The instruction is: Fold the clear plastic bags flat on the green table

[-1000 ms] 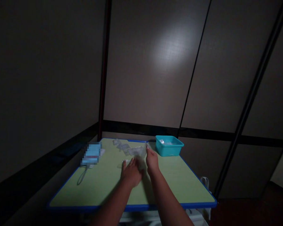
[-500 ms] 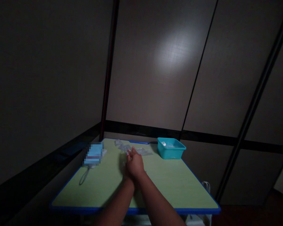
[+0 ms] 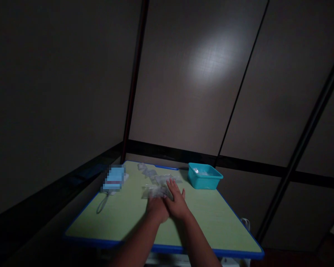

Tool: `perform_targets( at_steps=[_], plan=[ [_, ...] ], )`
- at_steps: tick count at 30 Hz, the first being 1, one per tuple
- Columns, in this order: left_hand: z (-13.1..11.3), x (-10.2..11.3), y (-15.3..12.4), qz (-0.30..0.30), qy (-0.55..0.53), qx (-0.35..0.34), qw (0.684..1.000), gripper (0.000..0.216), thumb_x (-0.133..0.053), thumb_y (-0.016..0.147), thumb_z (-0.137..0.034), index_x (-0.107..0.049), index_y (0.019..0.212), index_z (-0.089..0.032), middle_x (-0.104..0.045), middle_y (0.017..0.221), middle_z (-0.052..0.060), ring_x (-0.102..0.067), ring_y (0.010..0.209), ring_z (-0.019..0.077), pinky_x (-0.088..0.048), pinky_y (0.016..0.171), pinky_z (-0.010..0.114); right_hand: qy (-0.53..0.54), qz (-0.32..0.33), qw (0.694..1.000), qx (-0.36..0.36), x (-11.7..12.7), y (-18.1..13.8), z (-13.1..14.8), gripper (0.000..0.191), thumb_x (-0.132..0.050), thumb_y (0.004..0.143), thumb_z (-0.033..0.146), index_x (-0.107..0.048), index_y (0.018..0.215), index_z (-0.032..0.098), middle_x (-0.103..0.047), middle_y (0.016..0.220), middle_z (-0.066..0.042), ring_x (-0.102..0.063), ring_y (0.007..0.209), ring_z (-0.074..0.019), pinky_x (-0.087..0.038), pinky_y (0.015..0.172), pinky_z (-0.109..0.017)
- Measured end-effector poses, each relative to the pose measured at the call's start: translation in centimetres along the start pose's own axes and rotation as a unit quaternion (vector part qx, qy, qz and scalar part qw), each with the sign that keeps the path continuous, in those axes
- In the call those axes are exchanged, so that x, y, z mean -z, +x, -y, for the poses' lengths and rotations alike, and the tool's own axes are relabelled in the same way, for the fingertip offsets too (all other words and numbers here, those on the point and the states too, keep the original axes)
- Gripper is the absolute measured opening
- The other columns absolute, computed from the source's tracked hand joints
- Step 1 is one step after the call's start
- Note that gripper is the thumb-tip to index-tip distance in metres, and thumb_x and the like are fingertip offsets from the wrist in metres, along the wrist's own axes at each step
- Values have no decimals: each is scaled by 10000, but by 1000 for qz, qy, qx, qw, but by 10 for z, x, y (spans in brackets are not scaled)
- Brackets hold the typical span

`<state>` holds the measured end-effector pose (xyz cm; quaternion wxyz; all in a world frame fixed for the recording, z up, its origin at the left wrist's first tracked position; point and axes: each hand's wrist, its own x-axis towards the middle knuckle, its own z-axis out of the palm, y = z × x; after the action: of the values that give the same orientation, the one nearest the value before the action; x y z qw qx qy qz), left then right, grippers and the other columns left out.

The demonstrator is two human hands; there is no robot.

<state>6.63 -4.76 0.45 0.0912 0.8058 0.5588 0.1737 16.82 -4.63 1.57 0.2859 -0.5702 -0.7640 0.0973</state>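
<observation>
A clear plastic bag (image 3: 151, 191) is at my left hand (image 3: 158, 207), which is closed on its near edge; the fingers show only partly through the film. My right hand (image 3: 178, 203) lies against the right side of the left hand, open, with its fingers stretched out and spread. Its fingertips are close to the bag's right end, and I cannot tell whether they touch it. Just beyond both hands, several more crumpled clear plastic bags (image 3: 150, 173) form a slanting row across the table.
The light green table (image 3: 211, 226) has a blue edge. A turquoise plastic basket (image 3: 204, 181) with some clear plastic inside stands at the back right. At the left edge lies a blurred-out blue item (image 3: 114, 178) with a strap (image 3: 101, 204). Dark panelled walls (image 3: 180, 92) rise behind.
My hands were clasped together; now they have come apart slightly, and the right hand has spread its fingers and shifted right. The clear bag now shows spread out at the left hand.
</observation>
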Motion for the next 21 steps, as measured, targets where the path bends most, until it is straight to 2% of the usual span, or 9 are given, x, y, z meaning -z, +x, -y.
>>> perform_targets(
  at_steps=[2, 4, 11, 17, 21],
  plan=[
    [4, -5, 1, -12, 20, 14, 1000, 415, -344, 798, -300, -568, 1123, -172, -552, 1206, 144, -441, 1158, 309, -169, 1011, 507, 6, 6, 999, -41, -1, -3, -17, 652, -443, 743, 237, -255, 1366, 275, -152, 1455, -19, -70, 1337, -227, 67, 1010, -563],
    [7, -9, 3, -10, 27, 25, 999, 380, -346, 796, -290, -604, 1044, -161, -593, 1139, 152, -493, 1102, 299, -213, 988, 508, 13, 10, 998, -54, -4, -4, -27, 682, -442, 706, 209, -269, 1362, 271, -159, 1453, -12, -76, 1336, -218, 70, 1013, -556],
    [12, -13, 7, 10, 33, 23, 999, 326, -377, 785, -267, -603, 1002, -177, -650, 1026, 119, -565, 995, 256, -327, 922, 444, 37, 29, 997, -64, -15, 1, -23, 707, -423, 676, 213, -264, 1363, 259, -212, 1439, -15, -122, 1330, -199, 66, 1016, -555],
    [14, -13, 9, -1, 24, 21, 1000, 372, -380, 799, -286, -542, 1122, -195, -611, 1119, 115, -517, 1077, 254, -275, 971, 449, 2, 62, 995, -80, -16, 4, -21, 692, -400, 718, 259, -194, 1378, 285, -164, 1453, 4, -92, 1334, -174, 11, 1021, -550],
    [14, -14, 9, -4, 17, 20, 1000, 345, -367, 811, -289, -585, 1064, -202, -624, 1096, 111, -507, 1092, 259, -239, 993, 463, -13, 94, 993, -66, -14, 5, -21, 694, -371, 750, 271, -110, 1393, 282, -107, 1463, 4, -49, 1338, -161, 3, 1016, -552]
  ],
)
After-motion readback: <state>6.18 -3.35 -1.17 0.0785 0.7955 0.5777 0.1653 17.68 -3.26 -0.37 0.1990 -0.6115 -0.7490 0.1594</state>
